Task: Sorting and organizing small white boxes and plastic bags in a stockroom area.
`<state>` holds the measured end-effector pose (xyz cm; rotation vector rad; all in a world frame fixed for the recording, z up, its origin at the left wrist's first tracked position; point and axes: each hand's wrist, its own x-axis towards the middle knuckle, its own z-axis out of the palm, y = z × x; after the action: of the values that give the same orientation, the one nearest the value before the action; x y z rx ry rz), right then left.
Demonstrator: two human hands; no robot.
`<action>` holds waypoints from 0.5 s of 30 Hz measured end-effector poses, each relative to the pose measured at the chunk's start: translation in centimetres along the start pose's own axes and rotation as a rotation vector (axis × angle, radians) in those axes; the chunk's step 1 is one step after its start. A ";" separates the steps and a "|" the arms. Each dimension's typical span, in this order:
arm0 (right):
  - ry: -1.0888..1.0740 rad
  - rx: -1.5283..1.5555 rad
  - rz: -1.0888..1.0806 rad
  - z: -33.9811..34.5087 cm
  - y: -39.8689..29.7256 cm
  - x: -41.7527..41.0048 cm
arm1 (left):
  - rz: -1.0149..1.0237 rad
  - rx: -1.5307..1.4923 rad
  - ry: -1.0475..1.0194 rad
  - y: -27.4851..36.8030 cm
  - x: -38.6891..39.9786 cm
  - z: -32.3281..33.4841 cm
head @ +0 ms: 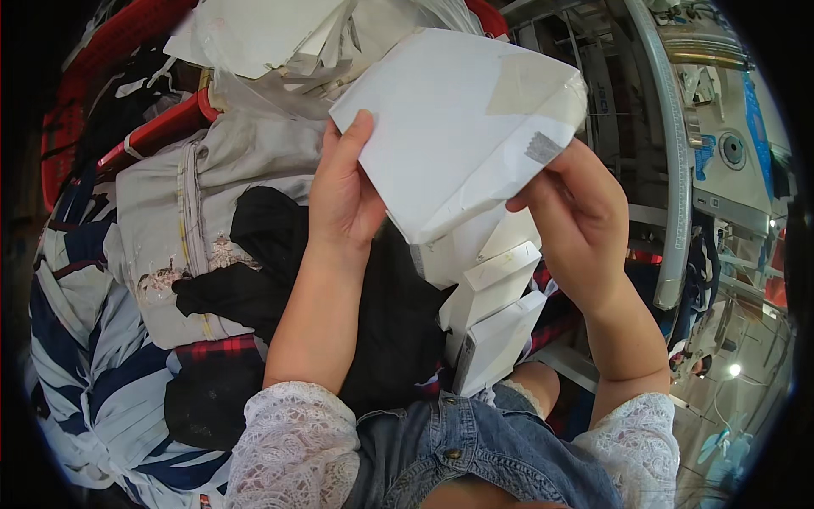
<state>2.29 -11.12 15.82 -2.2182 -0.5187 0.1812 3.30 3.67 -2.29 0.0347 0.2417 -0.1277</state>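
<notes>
A flat white cardboard box (439, 121), with clear tape and a small grey patch near its right end, is raised between both hands. My left hand (348, 178) grips its left edge, thumb on top. At the lower right corner, my right hand (572, 216) pinches the box; some of its fingertips are hidden beneath. Below the held box several white boxes (505, 337) lean in a row beside black fabric (400, 305). More black fabric lies left of my left forearm, over folded light grey cloth (152, 216).
Red plastic baskets (159, 137) stand at the upper left, near white boxes in clear plastic (248, 38). Navy and pale striped cloth (108, 382) is heaped at left. A table edge with a ruler scale (677, 159) and a sewing machine (731, 153) are at right.
</notes>
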 end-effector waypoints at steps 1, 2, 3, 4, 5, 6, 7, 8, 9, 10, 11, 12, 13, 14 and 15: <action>0.062 0.057 0.053 0.4 0.2 0.1 | -0.001 -0.001 0.002 -0.1 0.0 0.1; 0.100 0.185 0.098 0.7 0.5 0.1 | 0.032 0.046 -0.007 -0.1 0.0 0.4; 0.097 0.190 0.099 0.8 0.5 0.3 | 0.069 0.096 -0.012 0.0 -0.1 0.6; 0.111 0.192 0.156 0.9 0.5 0.6 | 0.072 0.097 -0.007 0.1 -0.2 0.7; 0.125 0.195 0.212 1.0 0.5 1.0 | 0.117 0.124 0.023 0.1 -0.4 0.7; 0.128 0.192 0.215 0.9 0.7 1.2 | 0.154 0.146 0.046 -0.1 -0.5 1.0; 0.130 0.125 0.221 0.6 1.1 1.5 | 0.150 0.144 0.044 -0.2 -0.6 1.3; 0.132 0.058 0.226 0.4 1.5 1.7 | 0.170 0.149 0.051 -0.3 -0.6 1.7; 0.131 0.057 0.225 0.4 1.9 1.7 | 0.195 0.156 0.059 -0.3 -0.6 1.9; 0.113 0.000 0.208 0.3 2.2 1.8 | 0.195 0.154 0.058 -0.3 -0.5 1.8; 0.096 -0.058 0.189 0.2 2.4 1.8 | 0.169 0.117 0.045 -0.2 -0.4 1.6; 0.091 -0.054 0.187 0.3 1.9 1.9 | 0.148 0.082 0.035 0.0 -0.3 1.2; 0.071 0.077 0.208 0.2 0.9 2.1 | 0.153 0.084 0.038 0.1 -0.2 0.8; 0.052 0.207 0.229 0.2 0.2 2.2 | 0.119 0.031 0.022 0.2 -0.1 0.5; 0.053 0.205 0.229 0.1 -0.2 2.1 | 0.079 -0.023 0.002 0.1 0.0 0.3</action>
<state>4.11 -10.05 15.96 -2.0709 -0.2055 0.2818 3.34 3.79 -1.99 0.0217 0.2438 -0.0464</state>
